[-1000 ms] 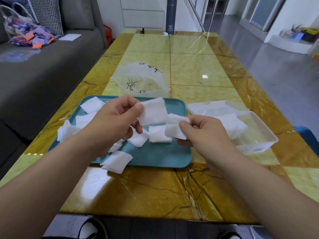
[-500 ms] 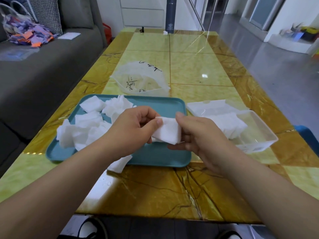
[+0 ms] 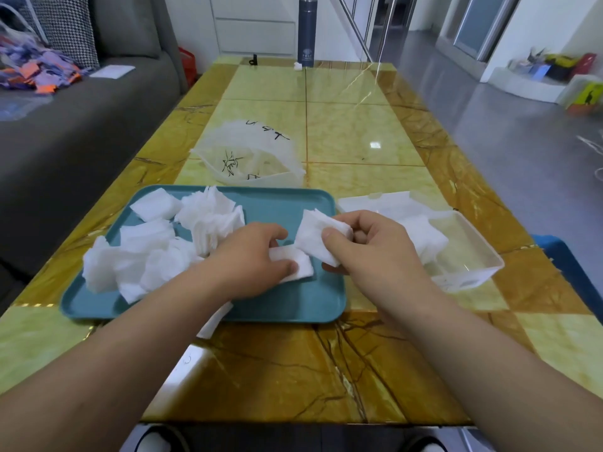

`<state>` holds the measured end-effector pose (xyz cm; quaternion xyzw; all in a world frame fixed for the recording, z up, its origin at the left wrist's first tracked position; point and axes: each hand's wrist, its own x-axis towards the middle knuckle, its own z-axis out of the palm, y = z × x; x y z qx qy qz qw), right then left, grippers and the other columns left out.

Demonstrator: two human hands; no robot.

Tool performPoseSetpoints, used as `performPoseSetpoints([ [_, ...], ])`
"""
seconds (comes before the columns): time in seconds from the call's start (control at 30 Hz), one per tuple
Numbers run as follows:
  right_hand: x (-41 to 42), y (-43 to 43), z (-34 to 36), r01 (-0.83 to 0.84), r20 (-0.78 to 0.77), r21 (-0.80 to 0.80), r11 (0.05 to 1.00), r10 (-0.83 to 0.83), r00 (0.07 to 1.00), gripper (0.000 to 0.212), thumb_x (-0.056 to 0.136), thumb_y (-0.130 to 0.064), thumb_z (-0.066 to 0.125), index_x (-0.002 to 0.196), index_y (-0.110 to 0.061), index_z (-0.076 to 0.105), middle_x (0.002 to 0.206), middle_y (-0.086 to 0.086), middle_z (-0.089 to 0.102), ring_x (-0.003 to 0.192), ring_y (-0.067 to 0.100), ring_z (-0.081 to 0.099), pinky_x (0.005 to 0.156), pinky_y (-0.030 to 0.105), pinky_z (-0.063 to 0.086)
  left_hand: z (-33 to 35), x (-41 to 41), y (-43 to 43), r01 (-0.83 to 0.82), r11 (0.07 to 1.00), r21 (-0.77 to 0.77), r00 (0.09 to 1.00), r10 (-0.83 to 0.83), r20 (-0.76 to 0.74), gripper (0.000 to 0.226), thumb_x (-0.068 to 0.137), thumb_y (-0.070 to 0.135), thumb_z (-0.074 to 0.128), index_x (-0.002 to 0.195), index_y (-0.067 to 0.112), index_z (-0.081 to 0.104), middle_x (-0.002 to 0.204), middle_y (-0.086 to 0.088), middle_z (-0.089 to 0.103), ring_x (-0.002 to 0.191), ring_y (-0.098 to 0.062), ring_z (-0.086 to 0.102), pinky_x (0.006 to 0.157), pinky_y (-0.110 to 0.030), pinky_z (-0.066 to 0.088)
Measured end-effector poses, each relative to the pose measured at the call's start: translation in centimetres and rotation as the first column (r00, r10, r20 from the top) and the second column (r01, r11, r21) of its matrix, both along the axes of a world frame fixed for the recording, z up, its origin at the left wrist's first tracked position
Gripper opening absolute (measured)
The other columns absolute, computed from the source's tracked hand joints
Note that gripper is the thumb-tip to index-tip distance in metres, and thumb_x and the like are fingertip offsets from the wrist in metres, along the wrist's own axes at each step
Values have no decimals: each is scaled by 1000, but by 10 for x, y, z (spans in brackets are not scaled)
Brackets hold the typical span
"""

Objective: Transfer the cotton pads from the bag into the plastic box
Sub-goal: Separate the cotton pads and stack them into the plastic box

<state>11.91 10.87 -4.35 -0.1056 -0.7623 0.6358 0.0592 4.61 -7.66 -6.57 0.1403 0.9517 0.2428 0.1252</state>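
Several white cotton pads (image 3: 146, 256) lie heaped on the left half of a teal tray (image 3: 287, 301). My left hand (image 3: 251, 256) rests low on the tray, fingers pinching one flat cotton pad (image 3: 298, 265). Just to its right, my right hand (image 3: 368, 246) holds a small stack of pads (image 3: 313, 236) above the tray's right edge. The clear plastic box (image 3: 470, 265) stands right of the tray with several pads (image 3: 421, 233) inside and its lid (image 3: 375, 203) open behind. A crumpled translucent bag (image 3: 251, 154) with black writing lies beyond the tray.
A dark flask (image 3: 307, 32) stands at the far end of the yellow marble table (image 3: 293, 370). A grey sofa (image 3: 81, 125) with coloured scraps runs along the left. One pad (image 3: 212, 321) hangs off the tray's near edge. A blue object (image 3: 571, 265) is at the table's right.
Both hands held one pad between them half a second ago. Now they have parted: the right keeps a stack, the left has dropped onto the tray and grips another pad.
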Motion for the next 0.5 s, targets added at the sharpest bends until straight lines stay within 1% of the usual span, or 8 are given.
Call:
performPoseSetpoints([
  [0.07, -1, 2, -1, 5, 2, -9, 1000, -5, 1000, 8, 93, -13, 71, 93, -19, 74, 88, 8, 80, 88, 25, 78, 82, 50, 65, 4, 3, 0, 7, 1000, 7, 999, -7, 36, 37, 81, 45, 78, 114, 30, 69, 98, 10, 65, 91, -14, 63, 81, -34, 53],
  [0.13, -2, 3, -1, 16, 5, -19, 1000, -16, 1000, 7, 93, -12, 71, 95, -18, 75, 89, 10, 80, 89, 27, 78, 83, 52, 65, 6, 7, -1, -4, 999, 44, 1000, 3, 23, 24, 78, 43, 82, 94, 30, 68, 93, 9, 66, 87, -14, 64, 76, -34, 54],
  [0.2, -3, 4, -2, 24, 11, -44, 999, -23, 1000, 7, 94, -12, 70, 97, -17, 74, 92, 12, 79, 91, 28, 77, 83, 50, 65, 8, 12, -3, -19, 992, 124, 1000, 18, 12, 22, 77, 38, 84, 87, 31, 67, 92, 11, 65, 85, -11, 63, 70, -28, 50],
  [0.27, -4, 4, -2, 30, 15, -40, 999, -30, 999, 7, 94, -13, 70, 98, -18, 73, 92, 10, 80, 90, 26, 78, 84, 49, 65, 11, 17, -6, -47, 969, 243, 999, 44, 20, 18, 78, 31, 85, 88, 30, 70, 87, 10, 69, 78, -5, 64, 64, -20, 47],
  [0.33, -4, 4, -2, 42, 10, -20, 999, -41, 999, 7, 94, -15, 70, 97, -19, 73, 90, 8, 80, 89, 28, 78, 85, 53, 64, 18, 22, -11, -80, 929, 363, 997, 70, 40, 13, 82, 25, 84, 88, 30, 75, 81, 8, 73, 70, -2, 65, 61, -17, 49],
  [0.37, -4, 4, -2, 47, 5, -7, 999, -47, 999, 7, 93, -16, 71, 97, -20, 74, 89, 7, 80, 90, 30, 77, 85, 56, 63, 23, 25, -15, -89, 907, 412, 996, 75, 50, 11, 84, 23, 83, 90, 31, 77, 82, 7, 75, 71, -3, 68, 62, -19, 52],
  [0.43, -3, 3, -1, 58, -3, 8, 998, -58, 998, 7, 93, -17, 71, 98, -22, 74, 88, 7, 80, 91, 36, 75, 85, 60, 61, 32, 30, -21, -76, 871, 485, 996, 45, 75, 15, 90, 19, 77, 99, 31, 79, 90, 8, 78, 84, -10, 73, 74, -30, 58],
  [0.5, -2, 2, 0, 61, -9, 12, 998, -61, 998, 8, 94, -17, 71, 98, -23, 74, 88, 8, 80, 92, 39, 73, 85, 61, 60, 40, 34, -25, -38, 838, 544, 995, -19, 99, 24, 94, 13, 73, 110, 31, 77, 100, 9, 79, 94, -12, 75, 82, -31, 60],
])
